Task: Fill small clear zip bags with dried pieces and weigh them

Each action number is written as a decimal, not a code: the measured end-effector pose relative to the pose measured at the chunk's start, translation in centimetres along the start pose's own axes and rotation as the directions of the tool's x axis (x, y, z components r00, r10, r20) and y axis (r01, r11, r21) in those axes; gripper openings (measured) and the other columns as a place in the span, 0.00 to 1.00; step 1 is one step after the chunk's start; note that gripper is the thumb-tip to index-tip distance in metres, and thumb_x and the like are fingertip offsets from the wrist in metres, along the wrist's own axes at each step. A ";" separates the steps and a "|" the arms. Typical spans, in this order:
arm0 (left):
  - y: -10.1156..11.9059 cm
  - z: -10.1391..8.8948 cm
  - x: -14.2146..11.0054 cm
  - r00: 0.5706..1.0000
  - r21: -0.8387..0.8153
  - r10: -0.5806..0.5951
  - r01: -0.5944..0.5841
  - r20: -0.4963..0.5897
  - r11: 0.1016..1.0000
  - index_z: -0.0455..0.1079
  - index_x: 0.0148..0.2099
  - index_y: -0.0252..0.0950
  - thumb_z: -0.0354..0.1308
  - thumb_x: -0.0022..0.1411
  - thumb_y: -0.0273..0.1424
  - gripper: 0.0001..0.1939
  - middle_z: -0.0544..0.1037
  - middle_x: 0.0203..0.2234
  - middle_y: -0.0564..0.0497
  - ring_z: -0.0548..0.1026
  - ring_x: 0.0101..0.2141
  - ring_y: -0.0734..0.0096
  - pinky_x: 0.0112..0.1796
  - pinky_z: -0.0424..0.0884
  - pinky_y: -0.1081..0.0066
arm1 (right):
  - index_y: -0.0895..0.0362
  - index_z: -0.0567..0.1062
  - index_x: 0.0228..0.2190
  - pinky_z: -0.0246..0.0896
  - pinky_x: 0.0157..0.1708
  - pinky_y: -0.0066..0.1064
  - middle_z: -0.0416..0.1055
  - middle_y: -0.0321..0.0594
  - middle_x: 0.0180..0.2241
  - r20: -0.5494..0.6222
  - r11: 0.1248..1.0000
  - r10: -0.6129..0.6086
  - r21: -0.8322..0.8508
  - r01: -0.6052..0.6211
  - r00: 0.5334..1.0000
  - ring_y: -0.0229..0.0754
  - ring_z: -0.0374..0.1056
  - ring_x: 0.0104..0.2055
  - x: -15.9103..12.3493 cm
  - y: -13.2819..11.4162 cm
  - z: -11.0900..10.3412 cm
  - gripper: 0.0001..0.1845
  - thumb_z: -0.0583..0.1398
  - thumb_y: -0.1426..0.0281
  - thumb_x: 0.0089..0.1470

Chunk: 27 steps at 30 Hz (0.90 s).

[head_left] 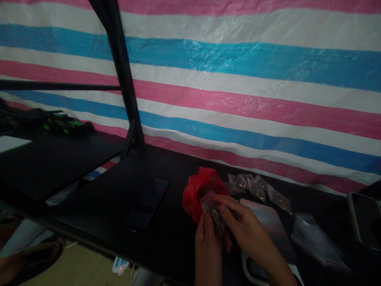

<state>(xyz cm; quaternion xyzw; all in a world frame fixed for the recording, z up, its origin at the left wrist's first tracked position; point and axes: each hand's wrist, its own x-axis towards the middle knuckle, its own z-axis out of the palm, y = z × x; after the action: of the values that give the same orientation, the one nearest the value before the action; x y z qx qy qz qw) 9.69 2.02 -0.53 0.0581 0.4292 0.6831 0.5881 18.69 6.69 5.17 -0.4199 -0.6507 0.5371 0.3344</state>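
Observation:
My left hand [206,242] and my right hand [247,230] meet over a black table [119,214], both with fingers closed on a small clear plastic bag [212,208] with dark bits inside. Just behind the bag lies a crumpled red plastic bag [198,190], touching my fingers. Several more small clear bags [256,186] with brownish contents lie beyond my right hand.
A dark phone [147,202] lies flat to the left of the red bag. A grey pad [270,226] sits under my right hand, with empty clear bags [315,240] to its right. A black post [122,75] rises at the table's back. A striped tarp [238,79] hangs behind.

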 end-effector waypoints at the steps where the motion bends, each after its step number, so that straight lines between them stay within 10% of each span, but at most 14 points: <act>1: 0.1 -0.1 0.0 1.000 0.024 0.005 -0.005 0.011 1.000 0.75 0.60 0.31 0.69 0.56 0.60 0.43 0.76 0.22 0.53 0.71 0.20 0.72 0.22 0.64 0.73 | 0.50 0.84 0.54 0.65 0.15 0.33 0.82 0.42 0.33 -0.006 1.000 -0.004 0.003 0.004 1.000 0.42 0.71 0.18 0.0 -0.1 -0.1 0.29 0.63 0.45 0.62; 7: 0.2 -1.1 -0.1 0.989 0.354 0.109 -0.139 0.102 0.925 0.64 0.74 0.35 0.60 0.65 0.59 0.46 0.80 0.26 0.50 0.74 0.22 0.68 0.24 0.69 0.71 | 0.51 0.84 0.49 0.77 0.40 0.36 0.84 0.45 0.43 -0.214 0.997 -0.068 0.021 0.074 0.975 0.51 0.81 0.44 0.4 -0.7 -0.8 0.28 0.68 0.44 0.57; 10: 0.1 -1.9 0.0 0.936 0.543 0.302 -0.350 0.178 0.764 0.71 0.70 0.40 0.56 0.72 0.51 0.32 0.85 0.50 0.40 0.83 0.47 0.55 0.46 0.80 0.60 | 0.51 0.82 0.51 0.75 0.46 0.36 0.84 0.43 0.43 -0.247 0.994 -0.077 0.061 0.095 0.966 0.49 0.80 0.45 0.5 -0.4 -1.2 0.29 0.70 0.46 0.56; 13: 0.1 -2.4 0.2 0.832 0.645 0.456 -0.542 0.317 0.539 0.73 0.68 0.47 0.54 0.75 0.43 0.24 0.75 0.67 0.44 0.69 0.68 0.50 0.65 0.69 0.49 | 0.52 0.84 0.42 0.73 0.46 0.35 0.84 0.42 0.40 -0.252 0.994 -0.100 0.011 0.106 0.962 0.48 0.78 0.43 0.2 -0.4 -1.8 0.23 0.70 0.47 0.56; 20: 1.9 -2.4 -1.0 0.584 0.590 0.642 -0.770 0.497 0.243 0.70 0.67 0.46 0.50 0.78 0.35 0.20 0.80 0.56 0.46 0.81 0.53 0.64 0.51 0.79 0.65 | 0.54 0.84 0.33 0.70 0.37 0.33 0.81 0.41 0.31 -0.486 0.996 -0.093 -0.059 0.073 0.869 0.47 0.76 0.36 -3.0 -2.2 -6.1 0.26 0.73 0.44 0.47; 27: 2.8 -1.8 -1.4 0.425 0.563 0.761 -0.821 0.490 0.096 0.73 0.54 0.43 0.50 0.77 0.29 0.12 0.78 0.41 0.51 0.79 0.40 0.73 0.42 0.75 0.77 | 0.54 0.85 0.30 0.72 0.40 0.43 0.84 0.48 0.32 -0.640 0.956 -0.069 -0.263 -0.134 0.765 0.55 0.78 0.37 -4.5 2.0 -11.2 0.27 0.68 0.43 0.44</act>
<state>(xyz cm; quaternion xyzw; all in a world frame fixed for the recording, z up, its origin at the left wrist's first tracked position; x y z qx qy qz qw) 6.94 0.10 0.75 0.5373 0.5429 0.6425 0.0615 30.89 7.41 5.53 -0.6343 -0.5613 0.2640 0.4615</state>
